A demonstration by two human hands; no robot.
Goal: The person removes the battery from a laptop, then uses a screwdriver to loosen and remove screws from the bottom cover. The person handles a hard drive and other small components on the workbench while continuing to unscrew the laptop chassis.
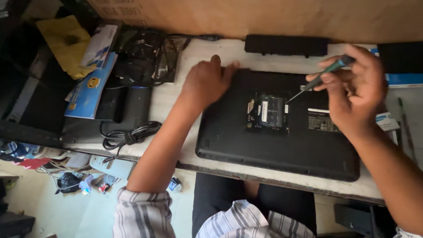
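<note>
- The right hand gripped one screwdriver with a green and dark handle, its fingers pinched round the shaft and its thin tip angled down toward the open memory bay
- The left hand lay flat on the far left corner of one black laptop, fingers released and spread, grasping nothing, only pressing the case down
- The laptop lay bottom up on the pale counter, near its front edge, with one green memory module showing in the bay
- Done well, I judged, the tip should sit square in the screw head before any turning, while the flat hand keeps the case from sliding
- One long black battery pack lay just beyond the laptop, against the brown board
- One coiled black cable lay left of the laptop, near one blue printed booklet and one yellow cloth
- Small clutter lay on the floor below; I could not tell what the bits were
</note>
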